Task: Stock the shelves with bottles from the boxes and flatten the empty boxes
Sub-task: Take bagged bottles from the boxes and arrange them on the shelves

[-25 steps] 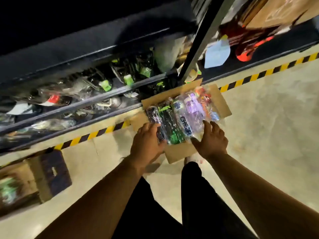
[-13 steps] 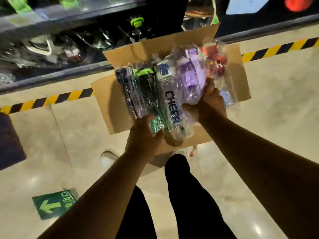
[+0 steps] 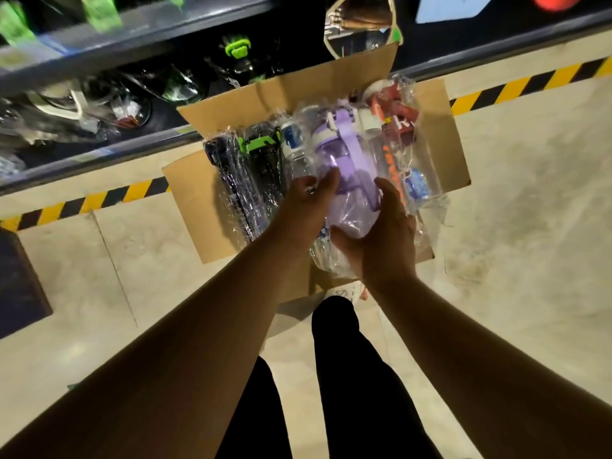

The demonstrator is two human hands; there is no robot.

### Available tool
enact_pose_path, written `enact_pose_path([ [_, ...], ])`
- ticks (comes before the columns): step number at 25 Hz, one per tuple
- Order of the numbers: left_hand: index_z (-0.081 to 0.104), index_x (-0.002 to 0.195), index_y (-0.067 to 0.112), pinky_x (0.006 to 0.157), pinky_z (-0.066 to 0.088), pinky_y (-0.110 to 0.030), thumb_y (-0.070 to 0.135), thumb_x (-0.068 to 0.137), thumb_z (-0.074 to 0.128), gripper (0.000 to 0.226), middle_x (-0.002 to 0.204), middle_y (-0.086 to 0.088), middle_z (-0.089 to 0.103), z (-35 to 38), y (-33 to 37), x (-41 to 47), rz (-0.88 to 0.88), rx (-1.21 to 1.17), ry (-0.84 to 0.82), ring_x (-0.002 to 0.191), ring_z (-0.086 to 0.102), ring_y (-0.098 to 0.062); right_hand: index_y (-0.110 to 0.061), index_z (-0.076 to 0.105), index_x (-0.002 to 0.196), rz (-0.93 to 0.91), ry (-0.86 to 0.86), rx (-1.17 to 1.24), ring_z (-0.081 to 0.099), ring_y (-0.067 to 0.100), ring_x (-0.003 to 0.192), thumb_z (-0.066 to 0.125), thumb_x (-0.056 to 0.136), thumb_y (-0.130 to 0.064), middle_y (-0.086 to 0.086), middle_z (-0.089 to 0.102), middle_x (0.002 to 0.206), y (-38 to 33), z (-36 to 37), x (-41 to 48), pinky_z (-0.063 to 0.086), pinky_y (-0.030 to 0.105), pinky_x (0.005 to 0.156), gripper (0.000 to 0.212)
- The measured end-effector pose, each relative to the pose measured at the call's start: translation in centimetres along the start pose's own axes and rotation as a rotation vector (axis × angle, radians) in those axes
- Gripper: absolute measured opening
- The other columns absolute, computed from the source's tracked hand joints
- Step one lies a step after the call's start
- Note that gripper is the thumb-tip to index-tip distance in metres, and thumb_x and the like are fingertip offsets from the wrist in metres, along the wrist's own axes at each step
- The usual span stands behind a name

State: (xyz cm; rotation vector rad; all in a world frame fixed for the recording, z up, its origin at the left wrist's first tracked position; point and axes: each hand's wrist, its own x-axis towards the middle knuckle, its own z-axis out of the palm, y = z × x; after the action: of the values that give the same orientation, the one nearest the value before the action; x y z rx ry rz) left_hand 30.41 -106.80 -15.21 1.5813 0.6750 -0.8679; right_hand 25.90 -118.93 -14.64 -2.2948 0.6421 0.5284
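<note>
bottle lies between the hands, purple cap end pointing away from them. right hand cups its bottom, left hand presses flat on its side.

Both your hands are on the purple bottle, plastic-wrapped, over the open cardboard box. Right hand cups its base and right side. Left hand sits against its left side, fingers mostly hidden. More wrapped bottles lie either side. The shelf is just beyond.
</note>
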Motion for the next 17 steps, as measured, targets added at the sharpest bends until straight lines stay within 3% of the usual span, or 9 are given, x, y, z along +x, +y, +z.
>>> enact_pose_path([
  [2, 0.05, 0.134, 0.013, 0.087, 0.052, -0.058, 0.089, 0.042, 0.07, 0.12, 0.127, -0.027, 0.059, 0.5, -0.6, 0.6, -0.05, -0.129, 0.004, 0.116, 0.059, -0.047, -0.027, 0.032, 0.147, -0.032, -0.02, -0.004, 0.048, 0.03, 0.121, 0.083, 0.068, -0.042, 0.0, 0.054, 0.138, 0.0, 0.3, -0.8, 0.044, 0.042, 0.099, 0.095],
  [4, 0.049, 0.135, 0.012, 0.085, 0.056, -0.051, 0.073, 0.04, 0.087, 0.119, 0.119, -0.015, 0.067, 0.3, -0.9, 0.6, -0.049, -0.263, 0.023, 0.104, 0.068, -0.033, -0.026, 0.033, 0.147, -0.091, -0.069, 0.031, 0.049, 0.028, 0.124, 0.081, 0.069, -0.047, 0.001, 0.053, 0.14, -0.2, 0.7, -1.5, 0.043, 0.041, 0.102, 0.094],
  [7, 0.055, 0.13, 0.015, 0.071, 0.056, -0.032, 0.044, 0.065, 0.088, 0.079, 0.11, -0.001, 0.072, -1.9, -1.8, 0.2, 0.041, -0.291, 0.085, 0.092, 0.07, -0.019, -0.026, 0.039, 0.146, -0.156, -0.21, 0.216, 0.053, 0.022, 0.125, 0.064, 0.075, -0.06, -0.002, 0.054, 0.14, 0.4, 1.6, -2.4, 0.046, 0.048, 0.103, 0.082],
  [9, 0.057, 0.122, 0.024, 0.071, 0.059, -0.03, 0.027, 0.08, 0.081, 0.047, 0.107, 0.006, 0.073, -3.8, -2.8, -0.3, 0.042, -0.285, 0.17, 0.094, 0.071, -0.016, -0.026, 0.045, 0.143, -0.096, -0.264, 0.287, 0.053, 0.019, 0.124, 0.056, 0.08, -0.061, -0.003, 0.053, 0.138, 0.7, 2.0, -2.2, 0.045, 0.05, 0.104, 0.073],
  [10, 0.056, 0.118, 0.028, 0.075, 0.059, -0.03, 0.024, 0.082, 0.079, 0.044, 0.106, 0.009, 0.071, -4.9, -3.2, -0.7, 0.033, -0.282, 0.234, 0.096, 0.07, -0.013, -0.024, 0.044, 0.144, -0.068, -0.271, 0.238, 0.049, 0.021, 0.128, 0.058, 0.084, -0.057, 0.0, 0.049, 0.141, 0.7, 2.3, -1.8, 0.042, 0.05, 0.107, 0.071],
  [14, 0.051, 0.122, 0.028, 0.067, 0.057, -0.03, 0.032, 0.075, 0.085, 0.058, 0.111, 0.004, 0.066, -8.3, -5.9, -0.7, -0.064, -0.264, 0.374, 0.093, 0.066, -0.016, -0.018, 0.009, 0.157, 0.023, -0.287, -0.162, 0.026, 0.035, 0.143, 0.069, 0.085, -0.048, 0.011, 0.022, 0.157, -0.5, 4.3, 0.9, 0.029, 0.048, 0.115, 0.098],
  [17, 0.045, 0.13, 0.028, 0.085, 0.057, -0.042, 0.043, 0.067, 0.087, 0.077, 0.121, 0.001, 0.061, -9.3, -7.2, -0.2, -0.123, -0.218, 0.351, 0.103, 0.064, -0.021, -0.019, -0.005, 0.157, 0.119, -0.288, -0.223, 0.024, 0.037, 0.146, 0.077, 0.077, -0.053, 0.016, 0.018, 0.161, -1.2, 7.0, 2.8, 0.029, 0.048, 0.115, 0.12],
])
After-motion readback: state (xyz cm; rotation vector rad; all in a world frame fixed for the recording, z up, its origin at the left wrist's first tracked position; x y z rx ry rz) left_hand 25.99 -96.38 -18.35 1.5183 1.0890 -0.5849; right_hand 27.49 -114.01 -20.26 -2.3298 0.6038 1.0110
